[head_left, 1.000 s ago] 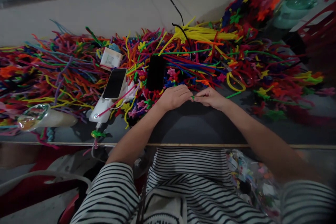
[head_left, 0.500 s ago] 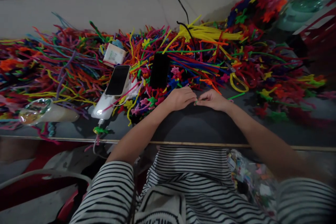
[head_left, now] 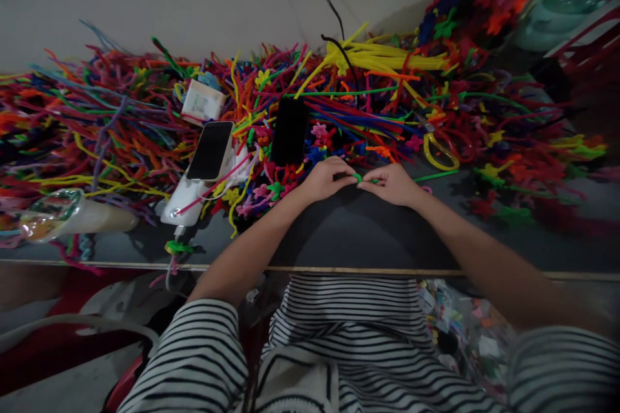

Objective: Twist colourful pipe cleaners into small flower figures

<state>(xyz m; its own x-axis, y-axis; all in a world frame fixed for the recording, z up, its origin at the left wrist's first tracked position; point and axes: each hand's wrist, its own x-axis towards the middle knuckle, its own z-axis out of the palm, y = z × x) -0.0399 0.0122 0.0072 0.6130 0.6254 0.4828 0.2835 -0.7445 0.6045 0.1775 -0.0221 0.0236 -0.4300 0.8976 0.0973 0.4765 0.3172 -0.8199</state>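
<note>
Head view: two phones (head_left: 210, 151) and one cup (head_left: 104, 216) sit left of centre. The left hand (head_left: 329, 179) and right hand (head_left: 394, 184) pinch one green fuzzy stem (head_left: 357, 177) just right of the frame's centre. Half a second ago fingertips nearly hid it; now more shows, bright and curled.

– Reaching how?
– Forward and inward, with the left forearm (head_left: 254, 242) and right forearm (head_left: 467, 245) angled toward each other, both bare.
– Held close together at the ends?
– Very close, with the left hand (head_left: 330, 179) and right hand (head_left: 394, 184) almost fingertip to fingertip, ahead of the torso (head_left: 356, 329).
– Gripping or loose?
– Pinching on both sides, thumb toward forefinger. Turned with the backs mostly upward, and bent only slightly at the wrists (head_left: 302, 193).
</note>
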